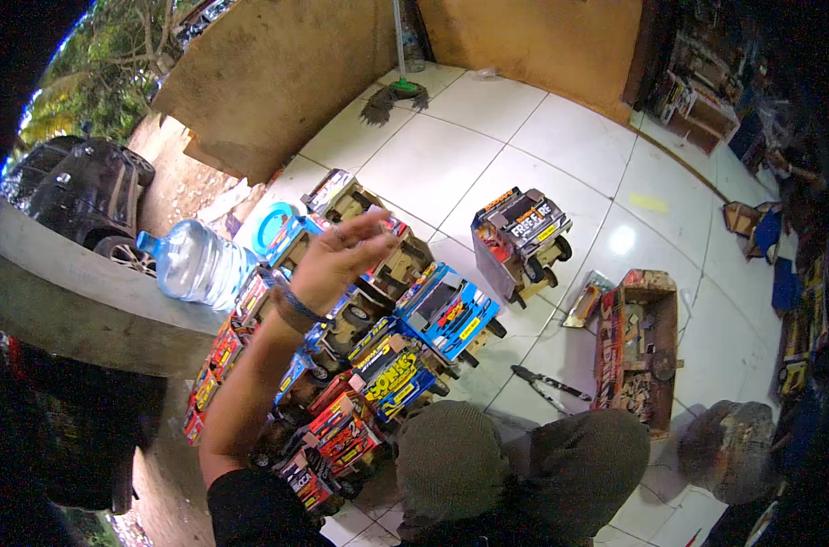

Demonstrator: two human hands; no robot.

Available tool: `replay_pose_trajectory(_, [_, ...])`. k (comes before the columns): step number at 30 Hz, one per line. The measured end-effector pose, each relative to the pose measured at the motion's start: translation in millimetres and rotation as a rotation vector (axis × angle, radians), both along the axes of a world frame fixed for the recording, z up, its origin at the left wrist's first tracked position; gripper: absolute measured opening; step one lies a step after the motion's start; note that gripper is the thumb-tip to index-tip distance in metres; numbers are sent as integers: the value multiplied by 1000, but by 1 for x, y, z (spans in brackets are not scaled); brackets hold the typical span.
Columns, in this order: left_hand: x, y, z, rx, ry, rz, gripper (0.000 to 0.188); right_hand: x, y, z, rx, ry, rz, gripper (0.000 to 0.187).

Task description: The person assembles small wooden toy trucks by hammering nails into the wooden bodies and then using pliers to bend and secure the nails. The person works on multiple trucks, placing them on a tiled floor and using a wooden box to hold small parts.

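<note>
My left hand (346, 260) is raised above a cluster of toy trucks at the left of the floor. Its fingers are stretched out, and nothing shows in them. Beneath and beside it stand a blue toy truck (449, 314), a black and yellow one (391, 374) and a red one (346, 436), among several others. My forearm hides part of the group. Apart from these, a black and orange toy truck (524, 232) stands alone on the tiles. My right hand is out of sight.
A worn wooden box (606, 365) with scraps lies to the right, near a dark long-handled tool (551, 385) and a small flat pack (587, 301). A clear water jug (195, 266) and blue basin (276, 228) sit far left. My knees (455, 465) fill the front; a mop (398, 96) stands behind.
</note>
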State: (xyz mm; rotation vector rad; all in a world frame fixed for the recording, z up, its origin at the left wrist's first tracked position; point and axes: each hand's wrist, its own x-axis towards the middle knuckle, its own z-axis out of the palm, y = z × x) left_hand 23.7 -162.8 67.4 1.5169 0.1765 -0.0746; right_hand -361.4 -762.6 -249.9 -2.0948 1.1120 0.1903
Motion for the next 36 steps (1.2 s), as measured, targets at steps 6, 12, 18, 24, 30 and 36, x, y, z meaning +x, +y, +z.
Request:
replay_pose_trajectory(6, [9, 89, 0, -156, -10, 74, 38, 8, -28, 40, 26, -175, -87, 55])
replay_pose_trajectory(12, [35, 145, -21, -24, 149, 50, 27, 122, -66, 166, -366, -238, -265, 59])
replay_pose_trajectory(18, [76, 203, -22, 24, 30, 117, 30, 282, -91, 258, -512, -893, 306, 46])
replay_pose_trajectory(24, [83, 266, -21, 124, 132, 61, 30, 379, 44, 320, -365, -765, 732, 43])
replay_pose_trajectory(30, [60, 286, -38, 178, 319, 40, 35, 400, 200, 339, -2, -321, 1067, 36])
replay_pose_trajectory(36, [95, 271, -48, 429, 127, -8, 38, 430, 284, 340, -41, -337, 1317, 31])
